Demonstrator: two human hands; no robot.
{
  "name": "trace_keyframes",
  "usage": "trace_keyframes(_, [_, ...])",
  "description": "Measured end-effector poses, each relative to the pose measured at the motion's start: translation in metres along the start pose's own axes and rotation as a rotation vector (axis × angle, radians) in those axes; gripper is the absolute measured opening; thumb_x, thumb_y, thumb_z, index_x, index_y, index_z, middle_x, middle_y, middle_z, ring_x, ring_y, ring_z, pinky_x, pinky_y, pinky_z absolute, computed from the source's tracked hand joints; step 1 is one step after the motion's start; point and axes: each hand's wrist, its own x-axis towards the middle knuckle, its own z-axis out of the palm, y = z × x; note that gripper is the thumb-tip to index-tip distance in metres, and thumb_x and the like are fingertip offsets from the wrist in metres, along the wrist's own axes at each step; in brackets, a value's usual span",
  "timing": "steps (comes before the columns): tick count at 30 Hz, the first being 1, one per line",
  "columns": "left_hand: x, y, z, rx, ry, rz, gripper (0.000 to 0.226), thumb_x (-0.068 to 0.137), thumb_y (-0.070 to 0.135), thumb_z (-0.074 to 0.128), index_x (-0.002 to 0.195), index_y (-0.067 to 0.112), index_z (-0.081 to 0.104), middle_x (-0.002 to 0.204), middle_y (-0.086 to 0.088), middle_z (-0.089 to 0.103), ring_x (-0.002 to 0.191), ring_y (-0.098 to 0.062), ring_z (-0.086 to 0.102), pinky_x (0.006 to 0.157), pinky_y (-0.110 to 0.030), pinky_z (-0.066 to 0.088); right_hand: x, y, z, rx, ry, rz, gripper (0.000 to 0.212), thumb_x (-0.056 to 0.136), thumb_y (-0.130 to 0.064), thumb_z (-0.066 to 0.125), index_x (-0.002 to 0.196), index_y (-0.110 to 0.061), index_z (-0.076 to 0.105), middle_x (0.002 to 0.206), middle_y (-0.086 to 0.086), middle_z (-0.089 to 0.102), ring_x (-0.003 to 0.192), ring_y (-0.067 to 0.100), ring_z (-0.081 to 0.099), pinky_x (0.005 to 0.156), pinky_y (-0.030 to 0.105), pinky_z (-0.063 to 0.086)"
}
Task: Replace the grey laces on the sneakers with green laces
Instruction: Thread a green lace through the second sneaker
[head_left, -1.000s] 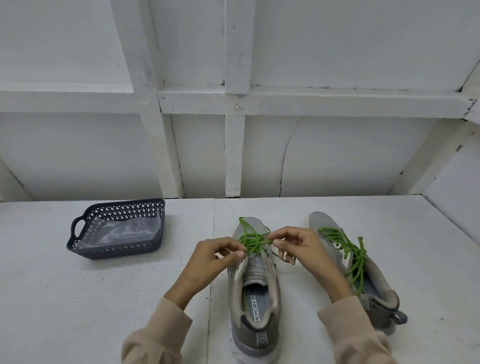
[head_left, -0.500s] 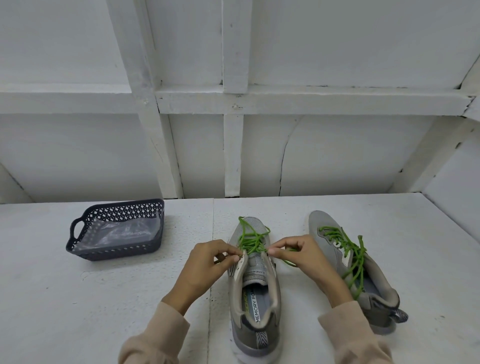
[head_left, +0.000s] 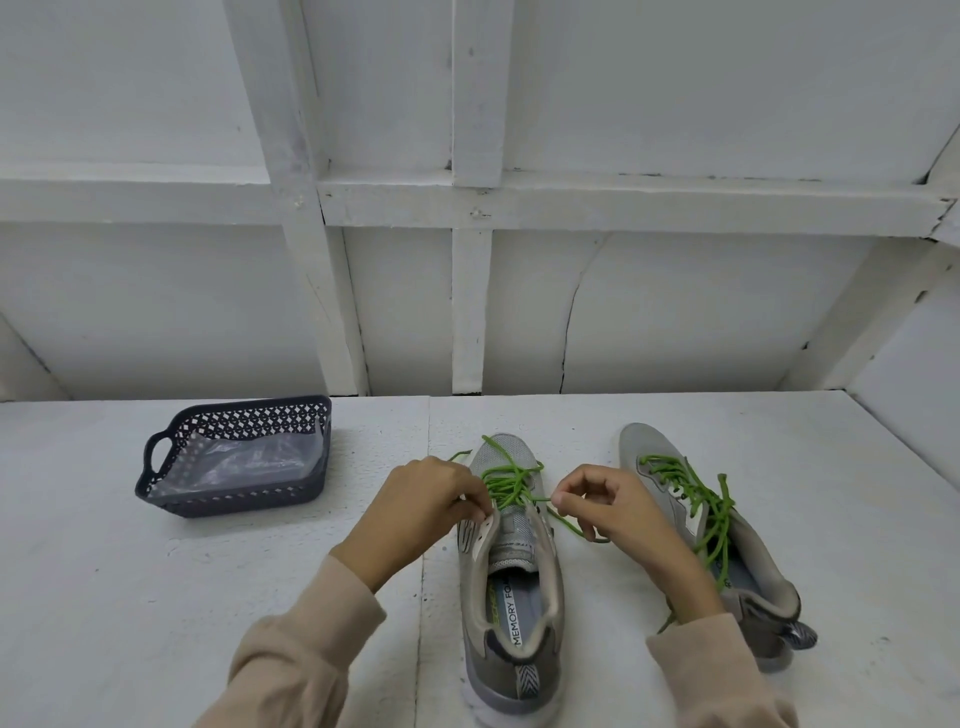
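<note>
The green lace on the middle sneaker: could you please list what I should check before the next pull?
1. Pinch of right hand on green lace: ok.
2. Hold of left hand at the left eyelet flap of the sneaker: cannot tell.
3. Lace taut from eyelets to right hand: ok.
4. Top eyelets threaded: not ok.
5. The second sneaker laced green: ok.

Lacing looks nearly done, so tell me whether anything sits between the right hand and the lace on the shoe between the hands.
Nothing visible does: the right hand pinches the green lace, which runs straight to the shoe.
</note>
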Motion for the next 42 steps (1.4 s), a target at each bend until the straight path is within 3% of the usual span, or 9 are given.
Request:
trace_keyframes(4, [0.006, 0.003, 0.0, 0.014, -0.03, 0.025, 0.01, 0.089, 0.03, 0.065, 0.095, 0.034, 0.073, 0.095, 0.015, 0.067, 0.081, -0.004, 0.054, 0.066, -0.025, 0.037, 0.0, 0.001, 0.001, -0.035, 0.015, 0.009, 0.011, 0.086, -0.002, 0.068, 0.076, -0.005, 0.067, 0.056, -0.006, 0.059, 0.042, 0.01, 0.045, 0.046, 0.015, 0.035])
trace_keyframes(12, [0.007, -0.001, 0.002, -0.192, -0.007, 0.018, 0.007, 0.081, 0.022, 0.073, 0.084, 0.028, 0.07, 0.079, 0.017, 0.07, 0.075, -0.003, 0.061, 0.073, -0.028, 0.05, 0.002, 0.0, 0.002, -0.085, -0.011, 0.038, 0.016, 0.085, 0.001, 0.066, 0.072, -0.008, 0.064, 0.044, -0.014, 0.049, 0.038, 0.005, 0.035, 0.045, 0.015, 0.033])
trace_keyframes(19, [0.002, -0.006, 0.005, -0.294, -0.043, 0.064, 0.018, 0.084, 0.008, 0.07, 0.093, 0.023, 0.074, 0.086, 0.013, 0.074, 0.082, 0.003, 0.065, 0.075, -0.01, 0.047, 0.005, -0.001, 0.002, -0.185, -0.062, 0.045, 0.018, 0.08, 0.0, 0.066, 0.069, -0.013, 0.065, 0.049, -0.009, 0.048, 0.04, 0.004, 0.034, 0.045, 0.017, 0.033])
trace_keyframes(25, [0.0, -0.003, 0.01, -0.385, 0.017, -0.003, 0.018, 0.081, 0.007, 0.074, 0.089, 0.022, 0.07, 0.087, 0.013, 0.069, 0.074, -0.007, 0.067, 0.074, -0.032, 0.054, 0.01, -0.009, 0.003, -0.27, -0.144, 0.012, 0.017, 0.084, -0.003, 0.064, 0.072, -0.015, 0.063, 0.048, -0.017, 0.05, 0.042, 0.001, 0.036, 0.046, 0.015, 0.032])
trace_keyframes(28, [0.001, -0.004, 0.01, -0.417, 0.008, -0.028, 0.017, 0.08, 0.007, 0.075, 0.088, 0.022, 0.071, 0.083, 0.011, 0.072, 0.072, -0.006, 0.067, 0.074, -0.034, 0.055, 0.014, -0.012, 0.003, -0.309, -0.179, -0.005, 0.014, 0.086, -0.005, 0.064, 0.075, -0.013, 0.065, 0.05, -0.018, 0.053, 0.043, 0.0, 0.04, 0.047, 0.012, 0.031])
trace_keyframes(31, [0.001, -0.004, 0.008, -0.428, -0.007, -0.033, 0.018, 0.081, 0.012, 0.076, 0.088, 0.027, 0.071, 0.079, 0.014, 0.072, 0.075, -0.004, 0.067, 0.076, -0.034, 0.055, 0.019, -0.014, 0.003, -0.391, -0.215, -0.026, 0.01, 0.087, -0.01, 0.066, 0.077, -0.013, 0.068, 0.055, -0.019, 0.056, 0.049, -0.002, 0.044, 0.053, 0.012, 0.033])
trace_keyframes(37, [-0.002, -0.001, 0.008, -0.437, 0.031, -0.056, 0.007, 0.084, 0.029, 0.073, 0.091, 0.03, 0.07, 0.078, 0.017, 0.072, 0.077, -0.002, 0.067, 0.078, -0.038, 0.055, 0.026, -0.019, 0.009, -0.589, -0.224, -0.035, 0.018, 0.083, -0.027, 0.072, 0.069, -0.035, 0.064, 0.064, -0.017, 0.061, 0.056, -0.001, 0.049, 0.063, 0.029, 0.042])
trace_keyframes(40, [-0.005, 0.005, 0.005, -0.382, 0.033, -0.08, 0.027, 0.079, 0.058, 0.067, 0.092, 0.034, 0.067, 0.078, 0.02, 0.071, 0.077, 0.002, 0.065, 0.076, -0.034, 0.055, 0.025, -0.024, 0.012, -0.666, -0.166, -0.028, 0.014, 0.083, -0.034, 0.073, 0.07, -0.032, 0.069, 0.079, -0.011, 0.066, 0.069, 0.007, 0.057, 0.071, 0.034, 0.047])
trace_keyframes(42, [-0.006, 0.01, 0.002, -0.266, -0.016, -0.088, 0.037, 0.074, 0.066, 0.067, 0.096, 0.036, 0.065, 0.08, 0.021, 0.068, 0.08, 0.003, 0.063, 0.075, -0.028, 0.054, 0.024, -0.03, 0.017, -0.701, -0.144, -0.031, 0.016, 0.084, -0.038, 0.071, 0.077, -0.024, 0.074, 0.083, -0.005, 0.068, 0.076, 0.013, 0.06, 0.072, 0.035, 0.048])
